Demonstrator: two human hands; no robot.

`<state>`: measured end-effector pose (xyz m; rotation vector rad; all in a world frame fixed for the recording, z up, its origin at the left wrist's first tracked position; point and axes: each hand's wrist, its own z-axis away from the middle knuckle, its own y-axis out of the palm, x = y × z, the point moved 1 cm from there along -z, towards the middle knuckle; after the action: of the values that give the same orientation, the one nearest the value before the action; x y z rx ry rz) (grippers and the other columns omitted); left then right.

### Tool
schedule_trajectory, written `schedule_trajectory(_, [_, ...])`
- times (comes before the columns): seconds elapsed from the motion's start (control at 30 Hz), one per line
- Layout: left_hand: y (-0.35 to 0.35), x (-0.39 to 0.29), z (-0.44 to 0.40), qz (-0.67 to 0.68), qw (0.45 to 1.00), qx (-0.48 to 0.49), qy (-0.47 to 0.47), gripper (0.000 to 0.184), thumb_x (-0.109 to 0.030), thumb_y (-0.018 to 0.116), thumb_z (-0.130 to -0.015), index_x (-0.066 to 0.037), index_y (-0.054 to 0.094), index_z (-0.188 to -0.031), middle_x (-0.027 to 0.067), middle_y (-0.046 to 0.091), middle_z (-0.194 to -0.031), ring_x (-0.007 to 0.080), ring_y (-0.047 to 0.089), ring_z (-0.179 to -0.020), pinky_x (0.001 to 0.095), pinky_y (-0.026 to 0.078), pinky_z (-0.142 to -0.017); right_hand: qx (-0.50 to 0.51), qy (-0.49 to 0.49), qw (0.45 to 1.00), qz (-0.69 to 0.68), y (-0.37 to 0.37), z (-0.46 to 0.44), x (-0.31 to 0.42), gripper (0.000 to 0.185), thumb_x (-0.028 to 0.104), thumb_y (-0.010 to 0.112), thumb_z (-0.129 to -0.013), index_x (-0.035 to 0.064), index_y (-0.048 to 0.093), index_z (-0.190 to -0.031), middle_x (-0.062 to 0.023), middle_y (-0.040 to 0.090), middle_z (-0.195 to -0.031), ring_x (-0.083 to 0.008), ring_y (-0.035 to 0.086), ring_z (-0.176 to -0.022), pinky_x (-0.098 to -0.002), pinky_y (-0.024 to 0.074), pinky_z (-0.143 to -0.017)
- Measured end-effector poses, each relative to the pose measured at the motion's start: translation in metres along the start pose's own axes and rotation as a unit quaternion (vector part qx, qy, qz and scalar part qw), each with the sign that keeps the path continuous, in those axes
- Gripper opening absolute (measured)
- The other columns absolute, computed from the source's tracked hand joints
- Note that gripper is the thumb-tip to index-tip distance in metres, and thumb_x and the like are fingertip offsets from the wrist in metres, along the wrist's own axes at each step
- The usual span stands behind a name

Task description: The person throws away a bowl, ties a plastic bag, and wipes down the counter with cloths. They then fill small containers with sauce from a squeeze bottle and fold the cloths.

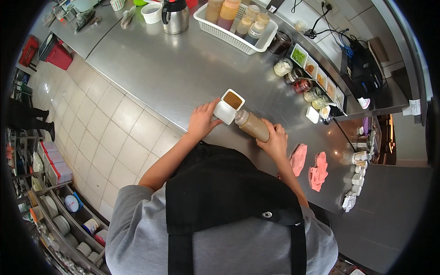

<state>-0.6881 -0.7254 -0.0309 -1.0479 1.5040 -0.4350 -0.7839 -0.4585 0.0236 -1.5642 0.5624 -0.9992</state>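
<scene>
A small white lidded container (225, 112) stands open on the steel counter, with brown sauce (233, 100) in its far half. My left hand (201, 120) is at the container's left side, fingers and thumb around the edge of its lid. My right hand (275, 141) is wrapped round the base of a squeeze bottle (253, 126) of brown sauce. The bottle is tilted, its top pointing toward the container and close to its right side. No stream of sauce can be made out.
A white basket (229, 40) of sauce bottles stands at the back, beside a steel jug (175, 18). Jars (303, 85) and a tray of toppings (321, 79) line the right. Pink cloths (318, 171) lie near my right arm. A person's legs (39, 114) show far left.
</scene>
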Motion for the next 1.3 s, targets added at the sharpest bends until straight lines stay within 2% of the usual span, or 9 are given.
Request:
schedule_trajectory(0.27, [0.002, 0.002, 0.000, -0.001, 1.000, -0.005, -0.003, 0.081, -0.031, 0.079, -0.071, -0.014, 0.042, -0.141, 0.0099, 0.064, -0.107, 0.0299, 0.061, -0.098, 0.0412, 0.047, -0.084, -0.016, -0.016, 0.995, 0.094, -0.007, -0.002, 0.011, 0.074, 0.018, 0.079, -0.059, 0.0310, 0.058, -0.128, -0.0065, 0.054, -0.100, -0.0253, 0.054, -0.100, -0.0402, 0.0392, -0.083])
schedule_trajectory(0.57, [0.003, 0.004, 0.001, -0.002, 1.000, 0.013, -0.017, 0.081, -0.032, 0.079, -0.071, -0.015, 0.042, -0.141, 0.0091, 0.064, -0.107, 0.0292, 0.061, -0.099, 0.0404, 0.046, -0.084, -0.038, -0.027, 0.990, 0.135, -0.016, -0.002, 0.023, 0.075, 0.014, 0.080, -0.057, 0.0307, 0.059, -0.127, -0.0062, 0.053, -0.099, -0.0255, 0.053, -0.099, -0.0412, 0.0382, -0.082])
schedule_trajectory(0.77, [0.003, 0.004, 0.000, 0.004, 1.000, 0.002, -0.006, 0.081, -0.032, 0.080, -0.071, -0.015, 0.042, -0.140, 0.0086, 0.064, -0.106, 0.0288, 0.061, -0.099, 0.0403, 0.047, -0.083, -0.034, -0.038, 0.987, 0.155, -0.019, -0.003, 0.023, 0.069, 0.017, 0.080, -0.062, 0.0303, 0.059, -0.126, -0.0052, 0.052, -0.097, -0.0239, 0.051, -0.096, -0.0416, 0.0381, -0.084])
schedule_trajectory(1.3, [0.003, 0.005, -0.003, -0.001, 1.000, 0.009, 0.000, 0.081, -0.033, 0.079, -0.071, -0.016, 0.041, -0.141, 0.0086, 0.064, -0.105, 0.0286, 0.061, -0.098, 0.0404, 0.046, -0.083, -0.021, -0.030, 0.987, 0.154, -0.021, -0.004, 0.024, 0.067, 0.015, 0.080, -0.064, 0.0311, 0.059, -0.125, -0.0051, 0.051, -0.098, -0.0239, 0.050, -0.098, -0.0424, 0.0377, -0.086])
